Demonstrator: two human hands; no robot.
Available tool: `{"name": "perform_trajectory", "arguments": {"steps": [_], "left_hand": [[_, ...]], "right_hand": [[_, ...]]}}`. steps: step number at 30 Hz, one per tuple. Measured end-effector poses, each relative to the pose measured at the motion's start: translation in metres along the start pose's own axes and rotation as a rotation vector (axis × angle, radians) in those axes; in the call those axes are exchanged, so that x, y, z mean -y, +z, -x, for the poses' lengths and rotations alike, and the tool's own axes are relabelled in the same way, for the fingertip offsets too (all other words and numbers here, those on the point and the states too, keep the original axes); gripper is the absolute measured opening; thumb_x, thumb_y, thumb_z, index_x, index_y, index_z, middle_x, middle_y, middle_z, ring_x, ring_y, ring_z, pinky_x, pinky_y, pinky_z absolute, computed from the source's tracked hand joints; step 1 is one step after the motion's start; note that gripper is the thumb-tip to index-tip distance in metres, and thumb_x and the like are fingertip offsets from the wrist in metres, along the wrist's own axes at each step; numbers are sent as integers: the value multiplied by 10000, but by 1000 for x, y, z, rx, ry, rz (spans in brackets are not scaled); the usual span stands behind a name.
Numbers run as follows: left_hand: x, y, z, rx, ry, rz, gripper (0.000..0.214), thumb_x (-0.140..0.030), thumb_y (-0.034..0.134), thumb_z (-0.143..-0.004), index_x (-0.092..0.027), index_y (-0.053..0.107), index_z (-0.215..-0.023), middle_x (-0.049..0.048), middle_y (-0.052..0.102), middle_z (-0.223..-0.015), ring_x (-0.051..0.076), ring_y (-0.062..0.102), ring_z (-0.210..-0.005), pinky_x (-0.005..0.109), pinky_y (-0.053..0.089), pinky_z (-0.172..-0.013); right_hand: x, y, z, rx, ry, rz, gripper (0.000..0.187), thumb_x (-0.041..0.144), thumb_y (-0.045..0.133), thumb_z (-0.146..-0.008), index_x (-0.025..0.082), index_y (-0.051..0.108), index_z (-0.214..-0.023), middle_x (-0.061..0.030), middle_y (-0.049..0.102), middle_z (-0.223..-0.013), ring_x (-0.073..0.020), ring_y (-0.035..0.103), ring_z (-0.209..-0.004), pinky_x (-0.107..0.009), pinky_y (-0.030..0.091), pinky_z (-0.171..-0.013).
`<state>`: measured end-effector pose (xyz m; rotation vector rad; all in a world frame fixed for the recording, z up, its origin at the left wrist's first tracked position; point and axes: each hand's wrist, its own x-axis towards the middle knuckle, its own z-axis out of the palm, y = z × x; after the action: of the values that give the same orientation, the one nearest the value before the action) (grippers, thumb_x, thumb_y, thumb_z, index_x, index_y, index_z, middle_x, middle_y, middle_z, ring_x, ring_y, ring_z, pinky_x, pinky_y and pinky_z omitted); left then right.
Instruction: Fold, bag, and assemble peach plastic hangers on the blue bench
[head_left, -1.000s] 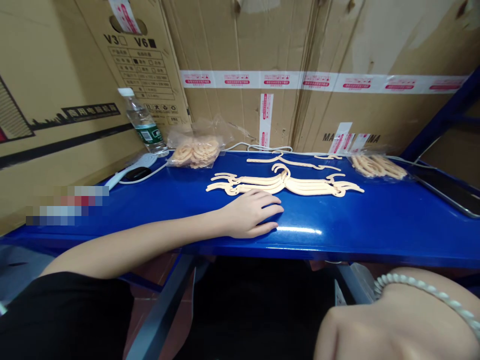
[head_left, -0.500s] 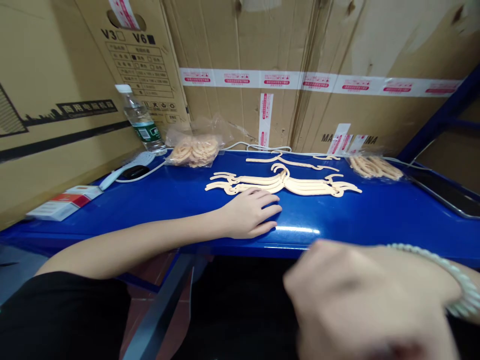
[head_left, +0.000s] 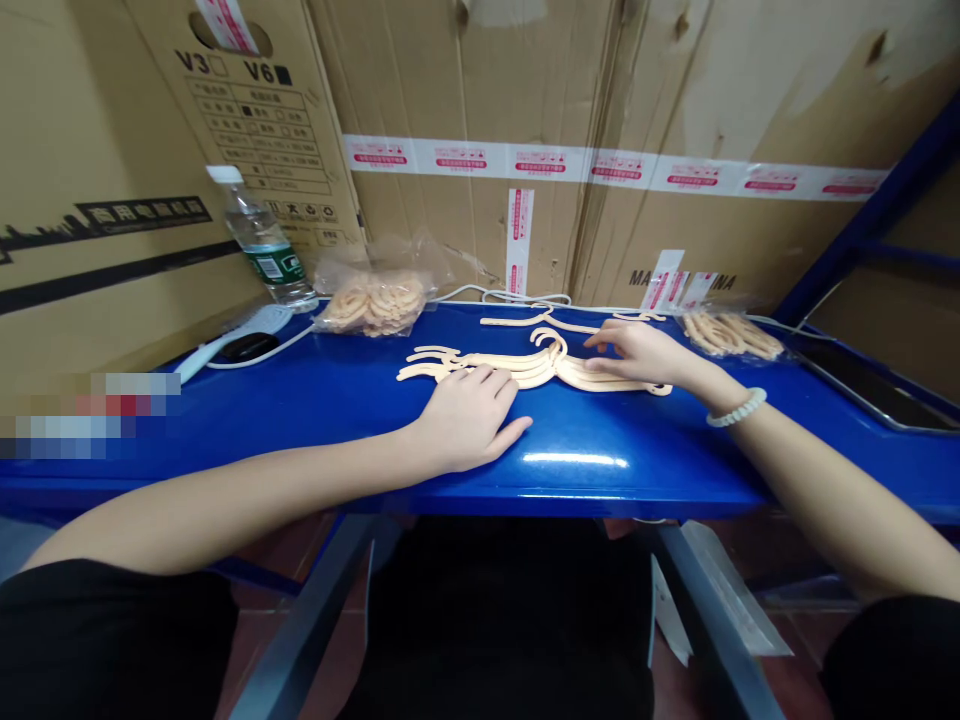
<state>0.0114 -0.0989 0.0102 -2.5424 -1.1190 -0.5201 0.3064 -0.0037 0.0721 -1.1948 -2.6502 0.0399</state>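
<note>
Several cream folding hangers (head_left: pixel 529 372) lie stacked flat on the blue table, their hooks grouped at the middle. My left hand (head_left: pixel 471 415) rests over the left arms of the stack, with its fingertips on them and its thumb stretched to the right. Over the right arms is my right hand (head_left: pixel 637 352), its fingers loosely bent and apart; whether it touches the stack I cannot tell. It hides part of another cream hanger (head_left: pixel 514 321) lying behind the stack.
Bagged cream hanger parts (head_left: pixel 375 303) lie at the back left, and another bag (head_left: pixel 731 333) at the back right. A water bottle (head_left: pixel 266 250) leans by a cardboard box (head_left: pixel 262 130). A phone (head_left: pixel 877 382) lies at the right. A white cable (head_left: pixel 457 292) runs along the back.
My right hand has moved from the near right, in front of the table, to over the right half of the hangers. My left hand has shifted slightly left and spread its thumb.
</note>
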Motion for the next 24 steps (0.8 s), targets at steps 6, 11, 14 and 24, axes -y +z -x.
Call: {"name": "perform_trajectory", "arguments": {"steps": [6, 11, 14, 24], "left_hand": [[0, -2, 0, 60, -35, 23, 524, -529, 460, -1030, -95, 655, -1250, 203, 663, -1323, 375, 588, -1241, 528, 463, -1073], [4, 2, 0, 98, -71, 80, 574, -551, 456, -1028, -108, 607, -1361, 204, 547, -1491, 407, 430, -1431, 579, 321, -1215], [10, 8, -1, 120, -74, 163, 585, -545, 450, -1033, -144, 545, -1450, 193, 503, -1539, 383, 410, -1460, 584, 313, -1225], [10, 1, -4, 46, 444, 401, 451, -417, 477, -1061, -149, 586, -1407, 182, 543, -1530, 323, 478, -1446, 497, 397, -1208]], "right_hand": [[22, 17, 2, 131, 27, 76, 679, 697, 607, -892, 134, 689, -1263, -180, 591, -1197, -312, 658, -898, -420, 495, -819], [15, 17, 1, 160, 58, 79, 597, 599, 636, -906, 134, 650, -1280, -183, 597, -1174, -357, 653, -998, -456, 511, -893], [9, 13, -1, 194, 79, 77, 623, 621, 632, -891, 140, 648, -1287, -182, 613, -1181, -360, 659, -1004, -459, 519, -888], [-43, -14, -4, -64, 140, -69, 524, 614, 455, -989, 196, 760, -1076, -135, 733, -1060, -333, 682, -1009, -466, 533, -942]]}}
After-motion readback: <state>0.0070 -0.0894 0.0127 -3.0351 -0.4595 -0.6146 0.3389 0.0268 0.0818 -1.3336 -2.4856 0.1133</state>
